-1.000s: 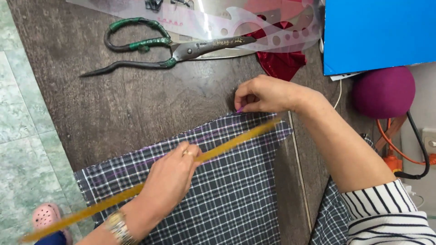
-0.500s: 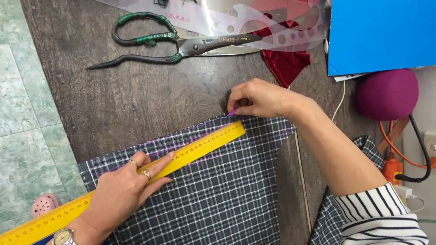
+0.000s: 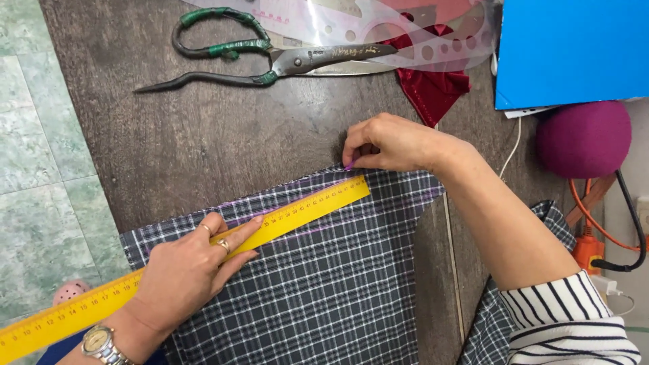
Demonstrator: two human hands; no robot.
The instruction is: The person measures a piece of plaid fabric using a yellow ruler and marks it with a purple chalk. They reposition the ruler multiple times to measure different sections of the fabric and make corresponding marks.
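Dark wooden table (image 3: 203, 142) carries the checked fabric (image 3: 324, 290), with the yellow ruler (image 3: 297, 213) lying slantwise across it; left hand (image 3: 186, 270) presses flat on the ruler, fingers spread, while right hand (image 3: 389, 142) pinches a purple marking chalk (image 3: 349, 164) at the ruler's far end

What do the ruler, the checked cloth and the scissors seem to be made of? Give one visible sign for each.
Ruler: likely plastic or painted metal; flat, stiff, even yellow, printed marks.
Checked cloth: woven fabric, matt; grey with crossing pale lines, lying limp on the table.
Scissors: metal, dull grey blades; handles seemingly wrapped in green tape.
The left hand presses on the ruler.
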